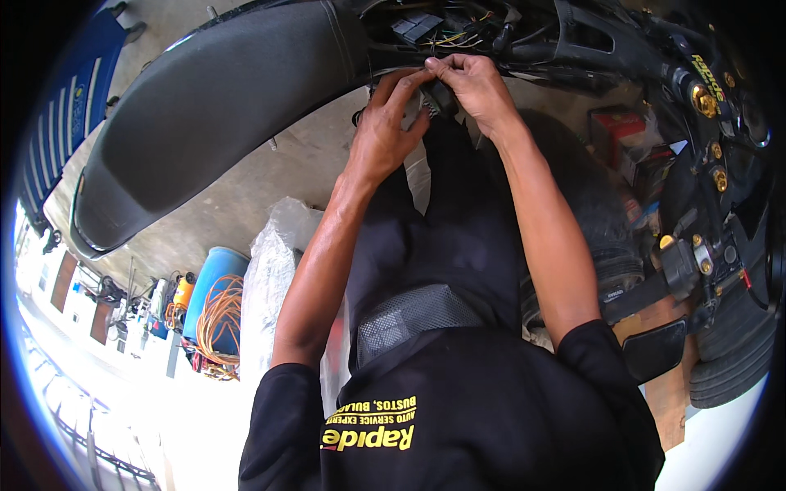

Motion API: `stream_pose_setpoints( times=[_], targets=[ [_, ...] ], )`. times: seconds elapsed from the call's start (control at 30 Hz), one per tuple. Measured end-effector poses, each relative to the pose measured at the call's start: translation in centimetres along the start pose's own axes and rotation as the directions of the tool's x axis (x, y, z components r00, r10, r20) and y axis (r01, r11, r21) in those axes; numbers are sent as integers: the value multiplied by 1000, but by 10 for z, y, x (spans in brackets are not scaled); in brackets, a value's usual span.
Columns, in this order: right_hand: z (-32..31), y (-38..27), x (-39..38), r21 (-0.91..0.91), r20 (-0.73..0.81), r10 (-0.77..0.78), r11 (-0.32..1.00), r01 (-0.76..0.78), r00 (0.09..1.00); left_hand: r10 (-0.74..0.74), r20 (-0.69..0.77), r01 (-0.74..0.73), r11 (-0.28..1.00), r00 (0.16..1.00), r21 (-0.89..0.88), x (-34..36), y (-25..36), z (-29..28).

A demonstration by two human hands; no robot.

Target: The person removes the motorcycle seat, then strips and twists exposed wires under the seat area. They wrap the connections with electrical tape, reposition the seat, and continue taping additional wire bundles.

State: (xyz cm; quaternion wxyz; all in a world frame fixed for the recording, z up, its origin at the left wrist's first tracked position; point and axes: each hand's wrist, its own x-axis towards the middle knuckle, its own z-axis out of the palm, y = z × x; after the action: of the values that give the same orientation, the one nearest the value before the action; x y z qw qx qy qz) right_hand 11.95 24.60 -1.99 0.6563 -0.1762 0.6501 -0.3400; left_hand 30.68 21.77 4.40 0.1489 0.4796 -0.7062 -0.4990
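My left hand point(385, 123) and my right hand point(471, 90) meet at the lower edge of a black motorcycle body point(540, 45), just below an open cavity with thin yellow wires point(450, 39) and a dark rectangular part point(415, 29). My left fingers are bent and drawn together near the right fingertips. My right thumb and index finger pinch something small that I cannot make out. A dark object point(442, 100) sits beneath the fingers, partly hidden. The long black seat point(213, 98) lies to the left of my hands.
Handlebar parts with gold fittings point(702, 100), a red box point(610, 131) and stacked tires point(729, 368) are at the right. A blue barrel point(217, 270), coiled orange hose point(217, 335), plastic-wrapped item point(274, 245) and blue rack point(65, 114) are at the left, on concrete floor point(164, 237).
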Motion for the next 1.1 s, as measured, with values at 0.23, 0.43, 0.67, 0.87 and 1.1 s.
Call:
stream_pose_setpoints(
  times=[0.23,0.43,0.67,0.87,1.1],
  targets=[
    [0,-19,-10,-89,8,5,996,-4,1000,19,-15,-20,994,1000,-107,2,-18,10],
    [5,-9,-10,-153,-44,-35,988,27,998,-195,-309,164,978,931,-126,-13,-18,32],
    [11,-6,-14,-40,-59,-139,990,137,989,-715,37,492,441,698,-751,0,-15,28],
    [16,-7,-21,264,15,-189,948,178,982,-638,-95,488,668,764,-561,4,-21,21],
    [2,-2,-16,39,41,-222,975,221,974,-358,-164,328,927,919,-184,-7,7,13]
  ],
)
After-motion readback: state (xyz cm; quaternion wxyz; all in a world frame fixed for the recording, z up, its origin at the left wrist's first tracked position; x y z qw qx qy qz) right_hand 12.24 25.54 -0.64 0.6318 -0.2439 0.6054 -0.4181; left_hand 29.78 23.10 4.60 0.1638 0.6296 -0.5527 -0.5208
